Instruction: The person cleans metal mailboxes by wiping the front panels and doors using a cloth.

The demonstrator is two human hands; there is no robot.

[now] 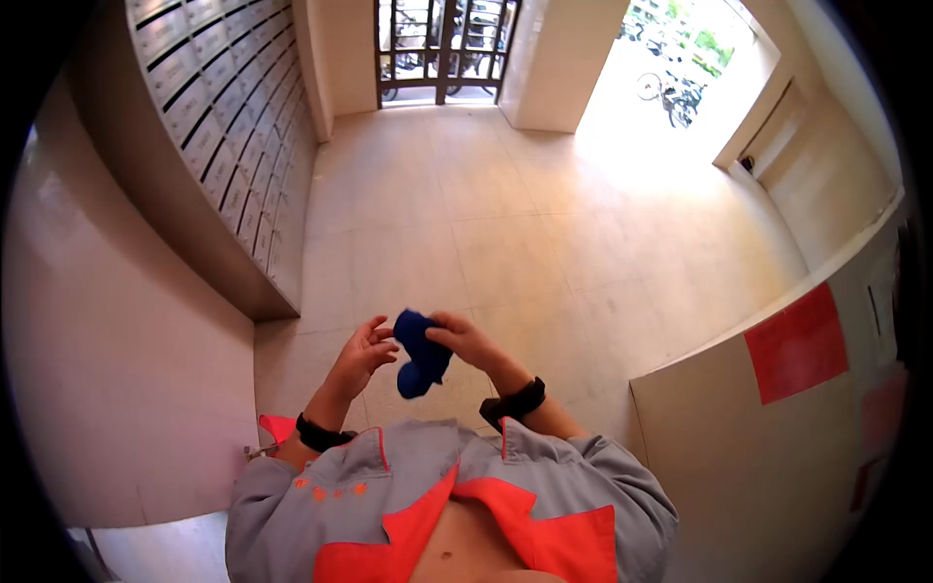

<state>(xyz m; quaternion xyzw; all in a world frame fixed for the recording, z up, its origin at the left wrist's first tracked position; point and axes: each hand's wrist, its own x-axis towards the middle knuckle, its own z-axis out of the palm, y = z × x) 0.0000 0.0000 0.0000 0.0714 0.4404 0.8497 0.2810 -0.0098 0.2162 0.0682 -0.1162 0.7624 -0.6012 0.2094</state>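
A dark blue cloth-like item (420, 352) hangs in front of my chest, bunched up, with a rounded lower end. My right hand (465, 340) grips its upper right side between thumb and fingers. On the other side, my left hand (365, 355) has its fingers apart, with the fingertips close to the item's left edge; whether they touch it is unclear. Black bands circle both wrists, and I wear a grey jacket (573, 486) with red-orange trim.
Rows of metal mailboxes (228, 126) line the left wall. A barred gate (442, 49) stands ahead, with a bright doorway and bicycles (675, 97) beyond it to the right. A red paper (797, 345) is on the right wall. Pale tiles (428, 214) cover the floor.
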